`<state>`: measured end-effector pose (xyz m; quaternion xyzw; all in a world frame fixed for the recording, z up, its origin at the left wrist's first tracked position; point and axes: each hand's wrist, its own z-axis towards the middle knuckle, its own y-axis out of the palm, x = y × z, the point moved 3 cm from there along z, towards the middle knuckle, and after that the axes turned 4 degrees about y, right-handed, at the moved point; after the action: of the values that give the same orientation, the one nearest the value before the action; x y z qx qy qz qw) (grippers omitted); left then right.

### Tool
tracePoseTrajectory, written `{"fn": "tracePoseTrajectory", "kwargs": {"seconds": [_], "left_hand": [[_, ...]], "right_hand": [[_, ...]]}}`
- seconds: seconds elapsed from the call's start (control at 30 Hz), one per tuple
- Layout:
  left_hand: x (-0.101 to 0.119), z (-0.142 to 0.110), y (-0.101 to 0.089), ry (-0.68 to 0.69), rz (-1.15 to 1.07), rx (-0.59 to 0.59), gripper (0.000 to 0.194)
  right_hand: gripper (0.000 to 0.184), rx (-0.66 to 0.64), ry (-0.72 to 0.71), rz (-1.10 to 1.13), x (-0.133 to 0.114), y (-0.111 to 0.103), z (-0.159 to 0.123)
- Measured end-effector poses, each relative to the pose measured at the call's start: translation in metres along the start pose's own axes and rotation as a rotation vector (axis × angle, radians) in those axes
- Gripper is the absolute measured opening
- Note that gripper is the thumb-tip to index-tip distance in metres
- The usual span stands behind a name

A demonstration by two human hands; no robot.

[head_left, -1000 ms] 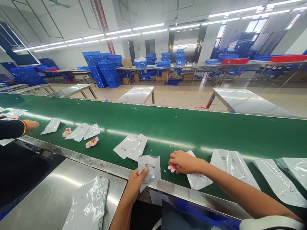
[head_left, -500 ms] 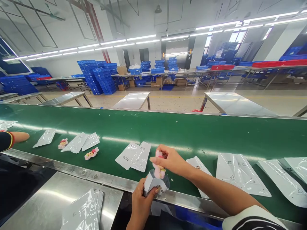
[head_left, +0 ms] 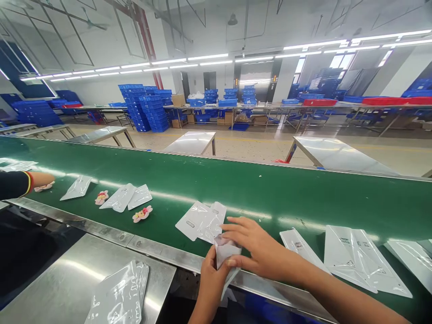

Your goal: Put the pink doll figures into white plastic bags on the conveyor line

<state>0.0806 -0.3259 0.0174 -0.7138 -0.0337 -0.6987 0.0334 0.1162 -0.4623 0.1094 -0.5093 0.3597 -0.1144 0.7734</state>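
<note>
My left hand (head_left: 212, 275) grips a small white plastic pouch (head_left: 225, 253) above the near edge of the green conveyor belt. My right hand (head_left: 258, 246) is at the pouch's mouth, its thumb pressed on the near side and its fingers stretched over the top. A trace of pink shows at the mouth; the plush toy seen there earlier is otherwise hidden. Just beyond, two flat pouches (head_left: 199, 220) overlap on the belt. Two pink plush bunny figures, one nearer (head_left: 142, 214) and one farther (head_left: 101, 197), lie to the left beside more pouches (head_left: 120, 197).
A stack of pouches (head_left: 116, 294) rests on the steel side table (head_left: 64, 279) at lower left. More pouches (head_left: 351, 256) lie on the belt (head_left: 256, 193) to the right. At far left, a co-worker's hand (head_left: 42, 179) reaches over another plush figure. The belt has a metal edge rail (head_left: 162, 252).
My right hand picked up a pink plush bunny from the belt and brought it left to the pouch's opened mouth. The toy has gone down into the pouch, and both hands now surround it.
</note>
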Motion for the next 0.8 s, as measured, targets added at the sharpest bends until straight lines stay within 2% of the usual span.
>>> {"fn": "tracePoseTrajectory", "kwargs": {"seconds": [0.1, 0.17, 0.23, 0.27, 0.3, 0.33, 0.4, 0.47, 0.53, 0.6, 0.67, 0.73, 0.8], "left_hand": [[0.014, 0.0, 0.007, 0.128, 0.125, -0.059, 0.032], [0.023, 0.004, 0.006, 0.2, 0.199, -0.225, 0.033], [0.026, 0.014, -0.008, 0.222, 0.214, -0.378, 0.047], [0.024, 0.022, -0.019, 0.22, 0.241, -0.402, 0.055], [0.02, 0.034, -0.034, 0.223, 0.31, -0.35, 0.057], [0.014, 0.047, -0.051, 0.234, 0.443, -0.229, 0.057], [-0.003, 0.072, -0.078, 0.231, 0.812, -0.082, 0.071], [-0.023, 0.091, -0.091, 0.235, 1.068, -0.084, 0.077], [-0.037, 0.102, -0.092, 0.267, 1.189, -0.123, 0.061], [-0.043, 0.105, -0.089, 0.302, 1.216, -0.134, 0.042], [-0.039, 0.102, -0.086, 0.319, 1.208, -0.123, 0.036], [-0.026, 0.096, -0.086, 0.336, 1.199, -0.121, 0.035], [-0.006, 0.088, -0.088, 0.356, 1.185, -0.13, 0.036]], "right_hand": [[0.023, -0.016, 0.001, 0.059, 0.004, -0.003, -0.006], [0.029, -0.088, -0.029, 0.142, 0.013, -0.001, -0.007], [0.038, -0.109, 0.03, 0.224, 0.034, -0.001, -0.008], [0.04, -0.094, 0.099, 0.25, 0.05, -0.001, -0.008], [0.042, -0.073, 0.183, 0.264, 0.068, -0.002, -0.01], [0.043, -0.061, 0.269, 0.262, 0.089, -0.001, -0.012], [0.04, -0.076, 0.41, 0.211, 0.129, 0.002, -0.018], [0.034, -0.073, 0.53, 0.088, 0.159, 0.005, -0.022], [0.037, 0.043, 0.598, -0.084, 0.171, 0.006, -0.022], [0.041, 0.203, 0.547, -0.204, 0.16, 0.007, -0.013], [0.036, 0.283, 0.355, -0.234, 0.13, 0.016, 0.006], [0.036, 0.258, 0.102, -0.237, 0.095, 0.034, 0.031], [0.046, 0.218, -0.122, -0.267, 0.064, 0.055, 0.057]]}}
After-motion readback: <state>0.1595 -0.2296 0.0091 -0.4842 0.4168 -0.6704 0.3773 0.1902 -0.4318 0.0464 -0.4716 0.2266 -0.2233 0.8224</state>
